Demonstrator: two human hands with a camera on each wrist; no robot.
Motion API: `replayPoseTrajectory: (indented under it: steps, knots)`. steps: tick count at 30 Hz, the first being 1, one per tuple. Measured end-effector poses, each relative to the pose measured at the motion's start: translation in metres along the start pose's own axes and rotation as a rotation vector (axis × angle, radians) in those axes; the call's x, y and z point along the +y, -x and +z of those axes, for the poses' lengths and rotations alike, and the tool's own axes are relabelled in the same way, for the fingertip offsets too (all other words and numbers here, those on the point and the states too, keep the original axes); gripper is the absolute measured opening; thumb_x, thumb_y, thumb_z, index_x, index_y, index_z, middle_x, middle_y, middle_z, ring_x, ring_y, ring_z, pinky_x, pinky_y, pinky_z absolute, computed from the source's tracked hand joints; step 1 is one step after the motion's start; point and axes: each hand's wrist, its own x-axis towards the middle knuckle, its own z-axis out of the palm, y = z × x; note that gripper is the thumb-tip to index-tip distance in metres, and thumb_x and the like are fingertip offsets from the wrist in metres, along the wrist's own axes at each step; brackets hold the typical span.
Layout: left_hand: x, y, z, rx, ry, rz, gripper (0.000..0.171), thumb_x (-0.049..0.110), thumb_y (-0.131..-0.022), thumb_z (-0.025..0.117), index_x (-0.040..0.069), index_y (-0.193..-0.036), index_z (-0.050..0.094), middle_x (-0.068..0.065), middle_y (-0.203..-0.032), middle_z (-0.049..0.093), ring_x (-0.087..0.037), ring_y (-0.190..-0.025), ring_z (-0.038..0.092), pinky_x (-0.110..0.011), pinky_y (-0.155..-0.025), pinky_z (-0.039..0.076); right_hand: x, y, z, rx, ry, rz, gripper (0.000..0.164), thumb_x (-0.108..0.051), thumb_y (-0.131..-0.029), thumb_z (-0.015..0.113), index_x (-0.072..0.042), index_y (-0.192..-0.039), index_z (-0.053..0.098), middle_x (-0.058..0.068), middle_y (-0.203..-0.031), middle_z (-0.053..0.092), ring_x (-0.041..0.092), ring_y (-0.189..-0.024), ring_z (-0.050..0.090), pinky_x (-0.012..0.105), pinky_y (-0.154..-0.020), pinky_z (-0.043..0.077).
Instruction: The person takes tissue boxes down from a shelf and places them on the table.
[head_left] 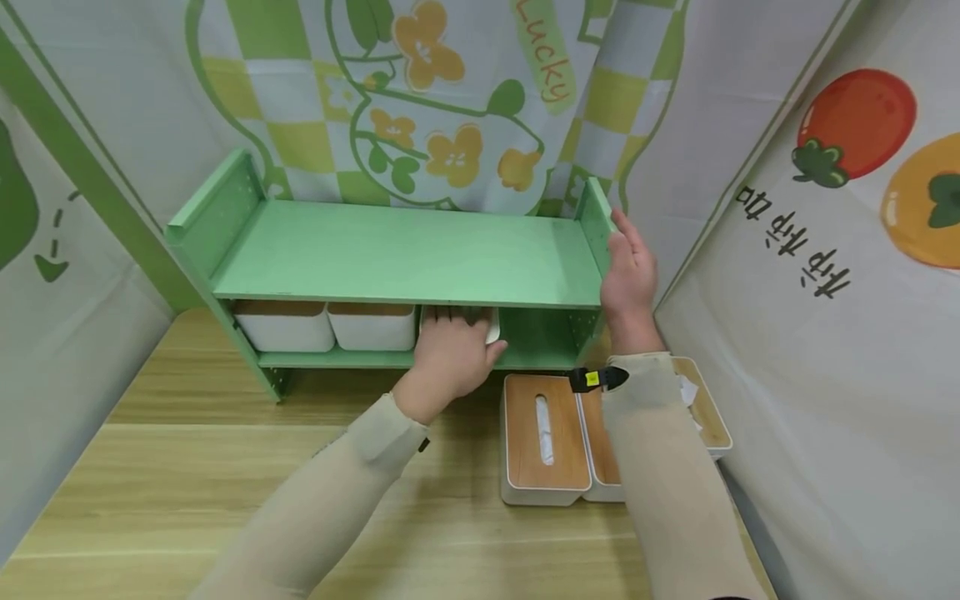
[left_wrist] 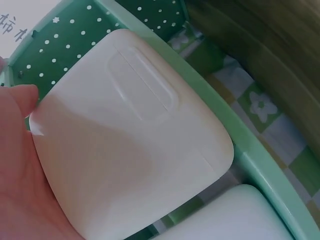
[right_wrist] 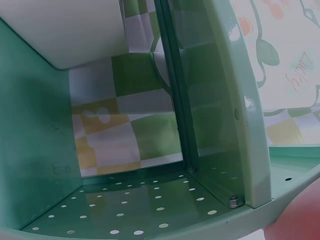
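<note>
My left hand [head_left: 453,350] reaches into the lower level of a green two-tier shelf [head_left: 405,254]. Its fingers extend over a white tissue box [head_left: 492,325], the thumb out to the right; the fingertips are hidden under the upper board. In the left wrist view, palm and thumb lie along one edge of that white box [left_wrist: 135,140], whose face has an oval recess. My right hand [head_left: 630,271] rests against the outside of the shelf's right side panel [head_left: 596,221], fingers pointing up. Two similar white boxes, one at the left end [head_left: 285,332] and its neighbour [head_left: 372,327], stand in line.
On the wooden table [head_left: 225,483], right of centre, stands a tissue box [head_left: 525,433] with a wooden lid and tissue in its slot. A second box [head_left: 596,433] sits beside it, partly behind my right forearm. Further right is another container [head_left: 712,417]. Printed curtains [head_left: 750,350] surround the table.
</note>
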Motion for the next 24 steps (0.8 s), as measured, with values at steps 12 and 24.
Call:
replayPoseTrajectory:
  steps: [12,24]
  knots:
    - [0.013,0.026,0.003,0.046,-0.117,-0.005,0.067,0.059,-0.104,0.023,0.020,-0.159,0.029,-0.036,-0.141,0.040,-0.047,-0.133,0.035,-0.058,-0.110,0.023,-0.001,0.000,0.001,0.001,0.006,-0.002,0.041,-0.034,-0.106,0.038,-0.035,-0.145,0.052,0.004,-0.089,0.056,0.009,-0.047,0.020,0.025,-0.044,0.023]
    - [0.016,0.039,0.001,0.066,-0.021,-0.013,0.064,0.059,-0.104,0.025,0.025,-0.159,0.029,-0.038,-0.150,0.027,-0.048,-0.141,0.023,-0.057,-0.115,0.016,-0.001,0.001,-0.001,-0.008,0.012,-0.004,0.042,-0.034,-0.106,0.037,-0.035,-0.146,0.051,-0.006,-0.053,0.031,0.009,-0.041,0.019,0.026,-0.039,0.021]
